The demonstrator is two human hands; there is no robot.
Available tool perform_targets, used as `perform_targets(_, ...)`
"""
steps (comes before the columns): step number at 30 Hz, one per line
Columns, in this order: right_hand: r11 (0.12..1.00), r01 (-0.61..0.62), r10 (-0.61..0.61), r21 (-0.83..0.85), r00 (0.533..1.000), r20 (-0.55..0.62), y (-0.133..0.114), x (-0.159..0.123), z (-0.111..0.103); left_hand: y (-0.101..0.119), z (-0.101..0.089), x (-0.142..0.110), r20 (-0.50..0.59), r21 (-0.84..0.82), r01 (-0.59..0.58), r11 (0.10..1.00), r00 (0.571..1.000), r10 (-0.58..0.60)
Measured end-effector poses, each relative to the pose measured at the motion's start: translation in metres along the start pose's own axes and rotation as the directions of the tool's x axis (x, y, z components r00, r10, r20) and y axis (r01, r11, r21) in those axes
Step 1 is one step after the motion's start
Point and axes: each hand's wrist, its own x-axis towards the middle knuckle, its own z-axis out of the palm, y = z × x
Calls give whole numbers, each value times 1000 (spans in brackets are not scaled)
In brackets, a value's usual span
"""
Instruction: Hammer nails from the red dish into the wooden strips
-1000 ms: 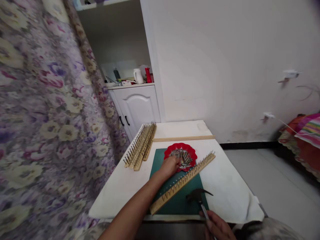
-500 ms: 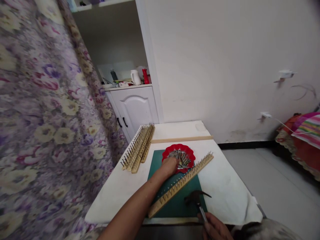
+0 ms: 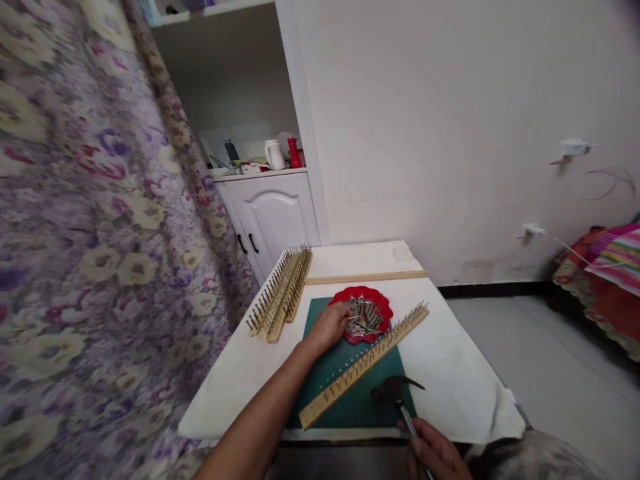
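Observation:
My left hand point(image 3: 329, 326) reaches out over the green mat point(image 3: 350, 400) to the left rim of a red scalloped dish point(image 3: 364, 297) heaped with metal nails point(image 3: 364, 317); its fingers are curled at the nails, and whether a nail is in them is hidden. A wooden strip point(image 3: 363, 366) studded with a row of nails lies diagonally on the mat just right of that hand. My right hand point(image 3: 434, 452) at the bottom edge grips the handle of a claw hammer point(image 3: 397, 392), whose black head rests above the mat's near right corner.
A white table point(image 3: 240, 380) carries a stack of finished nail-studded strips point(image 3: 280, 293) at the left and a bare wooden strip point(image 3: 367, 277) at the back. A floral curtain point(image 3: 90, 233) hangs left; a white cabinet point(image 3: 273, 213) stands behind. Striped bedding point(image 3: 607, 267) lies right.
My left hand has slid a little to the left, from over the nail heap to the dish's left rim. The hammer and right hand have barely moved.

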Motion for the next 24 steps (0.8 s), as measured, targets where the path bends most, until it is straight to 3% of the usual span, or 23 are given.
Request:
perform_targets(4,998,33,-31,-45,999,37,-3,-1,-2,-10,-17,-36,-218,-83,51,995,973,-68)
perform_targets(7,997,43,-40,-65,998,50,-3,-2,-4,-22,-24,-78,-271,-163,108,981,951,-150)
perform_targets(10,996,50,-46,-78,997,58,-2,-2,-5,-36,-24,-123,-249,-219,219,951,930,-271)
perform_targets(15,995,38,-38,-88,999,3,-4,-5,-4,-52,-19,-173,-192,-1,329,944,927,-323)
perform_targets(19,995,52,-53,-91,998,-14,-6,-8,-2,-53,-19,-186,-111,242,386,890,922,-370)
perform_targets(24,994,44,-45,-97,999,-11,-6,-10,-3,-46,-18,-185,-12,406,283,869,953,-304)
